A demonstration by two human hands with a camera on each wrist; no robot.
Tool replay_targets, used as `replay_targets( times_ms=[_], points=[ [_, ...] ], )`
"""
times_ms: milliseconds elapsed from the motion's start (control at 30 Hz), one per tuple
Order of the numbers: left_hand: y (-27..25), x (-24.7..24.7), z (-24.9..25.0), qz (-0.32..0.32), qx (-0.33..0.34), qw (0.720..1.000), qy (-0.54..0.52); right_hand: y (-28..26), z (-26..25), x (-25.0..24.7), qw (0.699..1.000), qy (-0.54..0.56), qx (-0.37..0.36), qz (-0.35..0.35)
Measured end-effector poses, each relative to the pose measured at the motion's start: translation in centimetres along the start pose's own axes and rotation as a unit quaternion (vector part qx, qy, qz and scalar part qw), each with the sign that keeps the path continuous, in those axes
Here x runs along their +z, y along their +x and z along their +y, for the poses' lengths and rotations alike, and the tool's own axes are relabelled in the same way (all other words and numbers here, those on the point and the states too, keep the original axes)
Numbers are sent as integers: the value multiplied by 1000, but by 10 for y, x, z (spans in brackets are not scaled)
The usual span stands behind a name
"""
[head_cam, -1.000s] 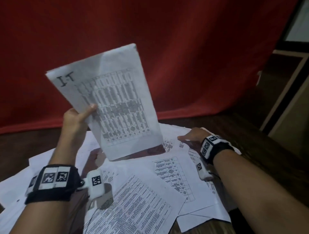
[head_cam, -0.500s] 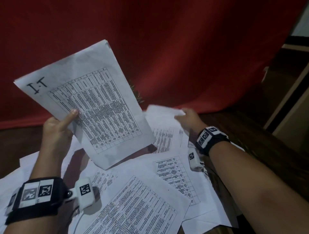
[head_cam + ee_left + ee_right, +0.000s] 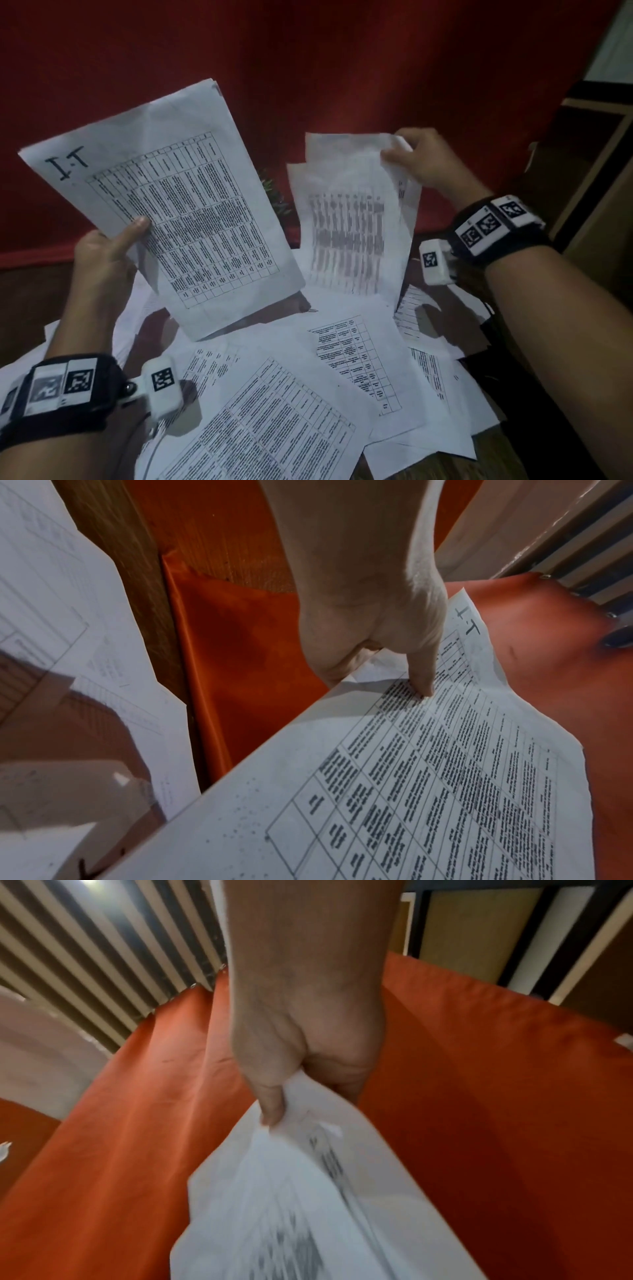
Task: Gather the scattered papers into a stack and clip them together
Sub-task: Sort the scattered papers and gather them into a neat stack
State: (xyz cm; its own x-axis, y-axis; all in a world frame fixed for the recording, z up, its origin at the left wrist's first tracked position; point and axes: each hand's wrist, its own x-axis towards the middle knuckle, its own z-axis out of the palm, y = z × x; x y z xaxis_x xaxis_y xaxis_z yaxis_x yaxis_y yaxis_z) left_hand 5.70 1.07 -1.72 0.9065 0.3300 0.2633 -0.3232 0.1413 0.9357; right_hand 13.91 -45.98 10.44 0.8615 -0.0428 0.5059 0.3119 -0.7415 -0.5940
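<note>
My left hand (image 3: 113, 240) holds up a thin stack of printed sheets (image 3: 178, 212) marked "I.T", thumb pressed on its front; in the left wrist view the thumb (image 3: 423, 677) lies on the same stack (image 3: 428, 791). My right hand (image 3: 418, 161) pinches the top corner of a few table-printed sheets (image 3: 349, 233) and lifts them off the table, to the right of the stack; the right wrist view shows the thumb (image 3: 274, 1107) clamped on those blurred sheets (image 3: 291, 1218). Several more papers (image 3: 274, 411) lie scattered on the wooden table. No clip is visible.
A red cloth (image 3: 308, 68) hangs behind the table. A small green plant (image 3: 274, 195) peeks out between the two held bundles. A wooden shelf unit (image 3: 603, 164) stands at the right. Bare dark table (image 3: 20, 301) shows at the left.
The right hand went from resting on papers on the table to pinching some and lifting them up. The left hand lowered and tilted its stack slightly.
</note>
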Motion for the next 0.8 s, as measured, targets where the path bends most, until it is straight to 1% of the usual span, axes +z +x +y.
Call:
replay_targets(
  times_ms=[67, 100, 200, 333, 433, 500, 600, 633, 700, 767, 800],
  points=[
    [0, 2, 1, -7, 1, 1000, 1, -4, -2, -8, 997, 43, 4, 59],
    [1, 3, 1, -10, 2, 1000, 1, -5, -2, -11, 996, 49, 7, 70],
    [2, 8, 4, -20, 5, 1000, 6, -12, -7, -17, 996, 67, 4, 54],
    [8, 22, 7, -38, 12, 999, 21, -17, -23, -28, 989, 120, -13, 81],
    [11, 36, 15, -15, 32, 997, 75, -21, -40, -38, 987, 141, -36, 71],
    [11, 46, 22, 8, 62, 990, 126, -23, -52, -45, 987, 140, -43, 69],
    [8, 56, 30, 53, 125, 968, 209, -26, -65, -61, 984, 155, -51, 79],
    [6, 59, 33, 48, 145, 962, 227, -27, -69, -66, 981, 167, -52, 80],
    [0, 68, 36, -13, 174, 954, 243, -29, -72, -71, 977, 194, -52, 75],
    [-4, 79, 35, -79, 183, 950, 239, -30, -76, -69, 972, 219, -49, 67],
    [-5, 83, 33, -99, 180, 949, 242, -30, -78, -67, 969, 233, -44, 65]
  ],
)
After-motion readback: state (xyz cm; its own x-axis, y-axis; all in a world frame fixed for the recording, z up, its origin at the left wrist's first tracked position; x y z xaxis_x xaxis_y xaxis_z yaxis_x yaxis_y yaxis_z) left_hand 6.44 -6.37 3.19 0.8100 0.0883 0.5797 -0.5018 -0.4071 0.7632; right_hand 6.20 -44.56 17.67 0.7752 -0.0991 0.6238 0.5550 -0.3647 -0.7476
